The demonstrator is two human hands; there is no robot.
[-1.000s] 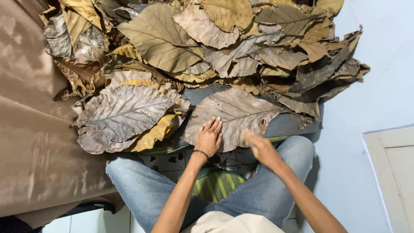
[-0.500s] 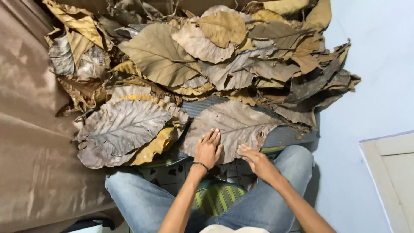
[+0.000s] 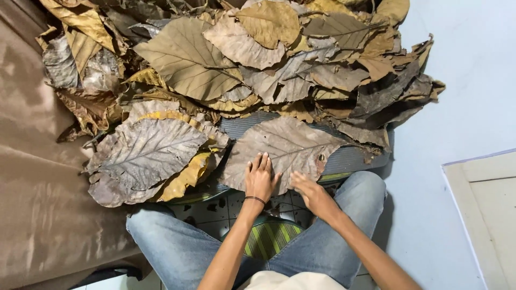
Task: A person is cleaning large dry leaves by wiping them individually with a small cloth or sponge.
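A large grey-brown dry leaf [image 3: 293, 147] lies flat in front of my knees on a grey ribbed mat [image 3: 349, 159]. My left hand [image 3: 260, 179] rests palm down on the leaf's near edge, fingers spread and straight. My right hand [image 3: 310, 192] lies beside it, touching the same near edge with its fingers loosely extended. Neither hand holds anything. A thin dark band sits on my left wrist.
A big pile of dry brown and yellow leaves [image 3: 252, 59] fills the space beyond. A large grey veined leaf [image 3: 145, 156] lies to the left. Brown cloth [image 3: 37, 204] covers the left side; a pale blue wall [image 3: 473, 91] and cream door panel [image 3: 486, 209] stand right.
The view has shifted slightly so the leaves sit lower in frame. Both hands stay on the big leaf, the right hand having slid a little left toward the left hand.
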